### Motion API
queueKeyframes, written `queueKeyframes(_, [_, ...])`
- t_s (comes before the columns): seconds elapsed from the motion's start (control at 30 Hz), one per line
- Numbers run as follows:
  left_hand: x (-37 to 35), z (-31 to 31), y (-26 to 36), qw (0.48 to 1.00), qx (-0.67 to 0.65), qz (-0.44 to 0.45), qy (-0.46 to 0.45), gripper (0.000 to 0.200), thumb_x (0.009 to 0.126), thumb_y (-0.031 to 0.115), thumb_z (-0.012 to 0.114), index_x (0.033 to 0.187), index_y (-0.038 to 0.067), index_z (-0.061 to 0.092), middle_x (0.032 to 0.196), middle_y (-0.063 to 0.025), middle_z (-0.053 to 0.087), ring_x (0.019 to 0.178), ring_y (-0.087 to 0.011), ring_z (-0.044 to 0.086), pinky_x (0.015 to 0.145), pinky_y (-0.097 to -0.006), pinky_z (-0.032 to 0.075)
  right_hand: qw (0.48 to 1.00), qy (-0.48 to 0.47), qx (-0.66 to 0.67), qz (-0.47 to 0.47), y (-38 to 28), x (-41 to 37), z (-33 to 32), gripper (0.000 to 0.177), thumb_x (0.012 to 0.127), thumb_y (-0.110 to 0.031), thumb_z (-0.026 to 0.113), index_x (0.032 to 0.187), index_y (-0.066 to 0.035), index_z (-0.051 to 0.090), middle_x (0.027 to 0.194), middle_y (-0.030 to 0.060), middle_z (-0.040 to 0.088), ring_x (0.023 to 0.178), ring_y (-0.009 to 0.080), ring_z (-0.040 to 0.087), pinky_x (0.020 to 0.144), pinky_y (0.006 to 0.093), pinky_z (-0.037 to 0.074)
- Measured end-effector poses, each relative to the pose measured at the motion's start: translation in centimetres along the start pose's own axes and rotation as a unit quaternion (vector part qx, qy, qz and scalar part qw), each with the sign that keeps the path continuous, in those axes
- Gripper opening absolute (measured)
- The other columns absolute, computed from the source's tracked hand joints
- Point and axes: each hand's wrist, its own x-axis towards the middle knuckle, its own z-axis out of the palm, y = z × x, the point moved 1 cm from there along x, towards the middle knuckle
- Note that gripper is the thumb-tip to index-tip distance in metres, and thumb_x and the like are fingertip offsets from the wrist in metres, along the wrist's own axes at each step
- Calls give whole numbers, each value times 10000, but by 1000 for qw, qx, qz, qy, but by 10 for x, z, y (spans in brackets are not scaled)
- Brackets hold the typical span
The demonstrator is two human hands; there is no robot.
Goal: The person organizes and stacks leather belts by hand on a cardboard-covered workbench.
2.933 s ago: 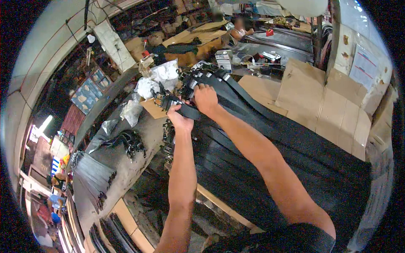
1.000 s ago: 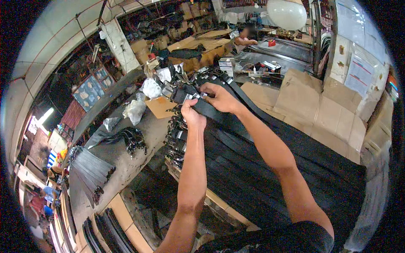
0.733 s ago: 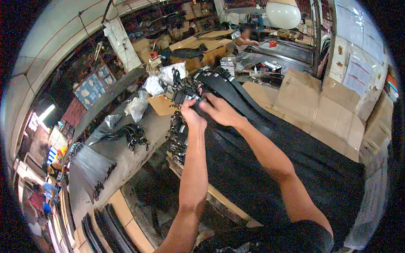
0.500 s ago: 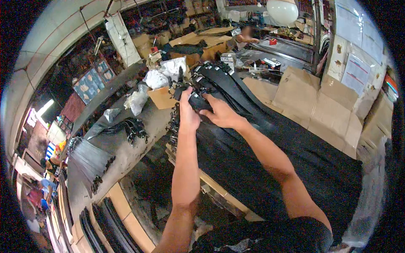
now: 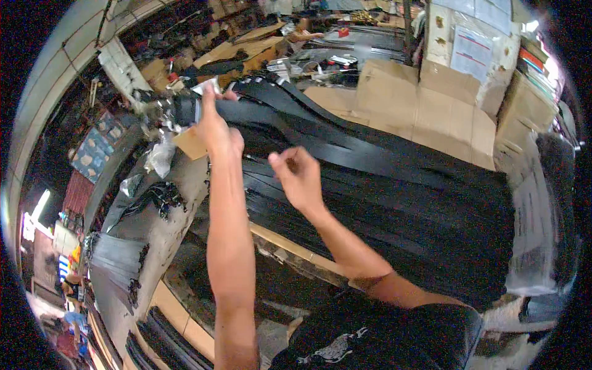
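Observation:
My left hand (image 5: pixel 219 132) is closed around a bundle of black belts (image 5: pixel 262 117), close to their buckle ends. Shiny buckles (image 5: pixel 161 117) stick out blurred to the left of that hand. Part of the grip is hidden behind the back of the hand. My right hand (image 5: pixel 300 182) hovers over a wide layer of black belts (image 5: pixel 394 216), its fingers curled and the thumb apart from them. I see nothing in it.
Clear plastic bags (image 5: pixel 161 154) and a grey bundle of straps (image 5: pixel 117 265) lie on the left table. Flattened cardboard (image 5: pixel 431 111) borders the belts at the back. Cardboard with black strips (image 5: pixel 172 339) is at lower left. Another person (image 5: pixel 303 31) sits far back.
My hands have separated: the left has gone up and left with the belts, the right has come back towards me. The camera view has swung right and down.

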Motion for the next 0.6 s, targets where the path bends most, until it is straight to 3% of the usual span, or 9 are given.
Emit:
queueKeyframes(0.03, [-4, 16, 10, 999, 35, 16, 9, 221, 784, 189, 695, 860, 21, 572, 807, -44, 527, 693, -169, 563, 630, -299, 518, 975, -46, 148, 160, 0, -12, -3, 385, 821, -363, 642, 937, -11, 538, 828, 124, 620, 680, 255, 604, 646, 302, 488])
queueKeyframes(0.1, [-12, 44, 27, 999, 0, 27, 29, 214, 754, 168, 722, 816, 23, 577, 768, -48, 533, 644, -169, 561, 599, -297, 515, 845, -1, 464, 264, 15, -12, -11, 653, 825, -493, 575, 1109, 65, 393, 1013, 210, 552, 856, 273, 582, 808, 405, 476])
queueKeyframes(0.13, [-23, 55, 38, 998, 44, 50, 10, 230, 789, 212, 693, 784, 76, 508, 727, -28, 502, 661, -171, 561, 650, -330, 512, 785, 53, 559, 262, 22, -4, -17, 829, 788, -590, 538, 1231, 62, 279, 1146, 253, 474, 1002, 339, 519, 917, 474, 409])
queueKeyframes(0.17, [-25, 59, 47, 996, 46, 71, 0, 227, 788, 206, 693, 790, 74, 509, 732, -33, 503, 658, -175, 564, 645, -335, 513, 726, 32, 653, 215, 39, 9, -31, 746, 788, -557, 567, 1235, 0, 354, 1197, 216, 472, 1070, 328, 486, 954, 474, 380])
queueKeyframes(0.23, [-26, 61, 66, 992, 49, 112, -15, 221, 785, 193, 695, 802, 70, 511, 741, -42, 504, 652, -183, 569, 635, -343, 515, 703, 134, 687, 125, 39, 27, -50, 652, 782, -540, 587, 1206, -66, 446, 1235, 138, 486, 1085, 299, 486, 983, 480, 347])
queueKeyframes(0.37, [9, 32, 132, 985, 0, 173, -11, 193, 751, 79, 708, 855, 2, 566, 777, -96, 580, 650, -197, 601, 553, -347, 534, 702, 239, 666, 81, 41, 43, -88, 481, 841, -462, 554, 1133, -81, 535, 1152, 78, 564, 1092, 266, 495, 1005, 474, 323])
queueKeyframes(0.43, [-9, 23, 183, 985, 29, 169, 37, 193, 758, 84, 702, 871, 2, 568, 806, -117, 589, 663, -202, 600, 563, -363, 545, 748, 210, 629, 21, 7, 30, -92, 407, 892, -398, 496, 1121, -66, 548, 1131, 83, 575, 1087, 280, 506, 1001, 481, 328])
queueKeyframes(0.5, [-21, 7, 234, 967, 57, 226, 104, 203, 798, 127, 669, 912, 0, 559, 798, -124, 605, 666, -213, 599, 563, -395, 546, 742, 151, 653, 3, -52, 13, -69, 385, 914, -357, 458, 1126, -48, 547, 1139, 104, 572, 1081, 295, 513, 992, 490, 339])
queueKeyframes(0.6, [-11, -47, 329, 959, 105, 262, 26, 264, 854, 272, 606, 927, 20, 569, 775, -84, 617, 640, -188, 587, 595, -333, 517, 806, 92, 582, -52, -132, -7, -20, 380, 920, -363, 441, 1111, -53, 549, 1108, 100, 589, 1031, 263, 545, 979, 444, 370])
